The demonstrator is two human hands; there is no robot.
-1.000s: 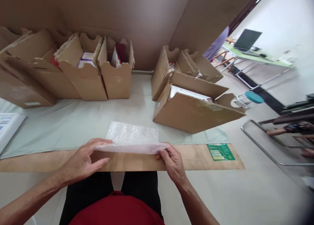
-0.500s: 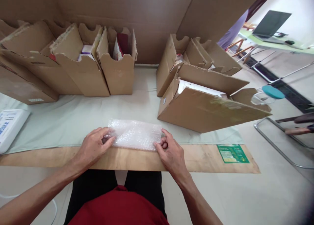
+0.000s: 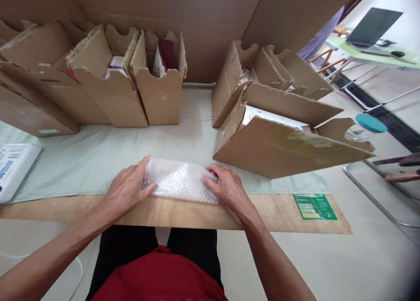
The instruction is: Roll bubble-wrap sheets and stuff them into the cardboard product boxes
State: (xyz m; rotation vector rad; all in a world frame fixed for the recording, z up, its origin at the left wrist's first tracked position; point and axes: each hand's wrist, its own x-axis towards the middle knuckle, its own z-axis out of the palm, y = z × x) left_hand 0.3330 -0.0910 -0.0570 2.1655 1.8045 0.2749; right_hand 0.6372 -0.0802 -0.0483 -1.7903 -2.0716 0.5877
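A flat, folded piece of clear bubble wrap [image 3: 179, 178] lies at the near edge of the cloth-covered table. Whether anything is inside it, I cannot tell. My left hand [image 3: 129, 183] spans its left end, with the fingers along the far corner and the thumb on the near side. At the other end, my right hand [image 3: 228, 185] grips the wrap, its fingers curled over the right edge and the thumb lying on top.
Cardboard file boxes [image 3: 162, 97] stand along the back left, and more at the right, including a tilted one [image 3: 275, 148] holding white items. A white device [image 3: 18, 169] sits at far left. A green label [image 3: 315, 207] marks the wooden edge [image 3: 262, 213]. A laptop [image 3: 374, 29] stands beyond.
My left fingers have straightened along the wrap's left end. My right hand has shifted inward, over its right end. The view has moved slightly.
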